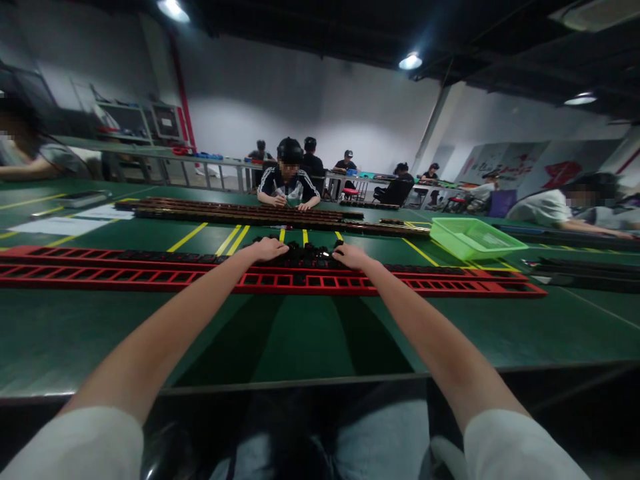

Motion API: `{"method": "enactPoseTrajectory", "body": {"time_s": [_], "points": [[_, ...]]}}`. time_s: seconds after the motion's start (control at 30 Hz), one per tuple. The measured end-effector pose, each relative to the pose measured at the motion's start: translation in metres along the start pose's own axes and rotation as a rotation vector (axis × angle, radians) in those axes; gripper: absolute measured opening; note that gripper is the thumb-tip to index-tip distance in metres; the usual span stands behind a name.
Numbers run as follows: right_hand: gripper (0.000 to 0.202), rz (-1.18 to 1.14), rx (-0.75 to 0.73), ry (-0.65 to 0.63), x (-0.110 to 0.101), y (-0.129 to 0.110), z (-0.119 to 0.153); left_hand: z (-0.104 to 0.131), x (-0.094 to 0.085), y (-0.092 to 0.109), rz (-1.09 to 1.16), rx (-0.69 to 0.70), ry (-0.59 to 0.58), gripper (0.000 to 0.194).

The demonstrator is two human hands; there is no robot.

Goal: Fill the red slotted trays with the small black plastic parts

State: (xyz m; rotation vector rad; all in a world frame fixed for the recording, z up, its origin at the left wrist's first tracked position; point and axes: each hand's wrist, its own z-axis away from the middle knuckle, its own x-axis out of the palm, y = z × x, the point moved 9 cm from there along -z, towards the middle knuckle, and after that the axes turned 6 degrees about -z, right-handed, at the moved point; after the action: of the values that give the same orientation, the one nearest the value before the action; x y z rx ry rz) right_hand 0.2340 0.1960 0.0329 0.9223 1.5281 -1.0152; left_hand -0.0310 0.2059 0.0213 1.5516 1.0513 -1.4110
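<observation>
- My left hand (270,249) is at the heap of small black parts (307,254), centre of the frame; its fingers are curled, but I cannot tell whether that grip has closed on a piece.
- My right hand (351,256) is at the heap's right edge, fingers bent downward; what its grip holds, if anything, is also too small to make out.
- The heap lies beyond the near red slotted frame (526,291), which runs across the middle of the picture on the green counter (310,337).
- As for progress, dark pieces appear to sit in slots of the far red slotted frame (30,251), clearest at centre left.
- In the near one I make out a single dark piece around mid-length, so I judge most of its slots unfilled.
- The black parts between my hands remain loose, so I judge the work partway along.
- A green plastic basket (453,245) stands at right of centre.
</observation>
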Motion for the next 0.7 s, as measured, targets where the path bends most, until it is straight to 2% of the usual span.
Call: {"method": "enactPoseTrajectory", "body": {"time_s": [0.07,0.13,0.27,0.37,0.5,0.7], "points": [[0.042,-0.025,-0.001,0.037,0.000,0.004,0.020,0.019,0.001,-0.002,0.021,0.005,0.012,0.053],[0.042,-0.048,0.006,0.124,-0.003,0.007,0.034,0.036,0.000,-0.002,0.032,0.012,0.091,0.051],[0.040,-0.090,0.010,0.153,-0.001,0.008,0.045,0.063,0.005,0.003,0.024,-0.002,0.235,0.056],[0.039,-0.090,-0.004,0.147,-0.001,0.007,0.043,0.070,0.010,0.007,0.037,-0.032,0.239,0.057],[0.035,-0.109,-0.005,0.167,-0.002,0.009,0.043,0.073,0.007,0.012,0.026,-0.019,0.247,0.056],[0.033,-0.158,0.095,0.305,-0.016,0.024,0.054,0.078,0.001,0.012,0.050,-0.023,0.273,0.053]]}}
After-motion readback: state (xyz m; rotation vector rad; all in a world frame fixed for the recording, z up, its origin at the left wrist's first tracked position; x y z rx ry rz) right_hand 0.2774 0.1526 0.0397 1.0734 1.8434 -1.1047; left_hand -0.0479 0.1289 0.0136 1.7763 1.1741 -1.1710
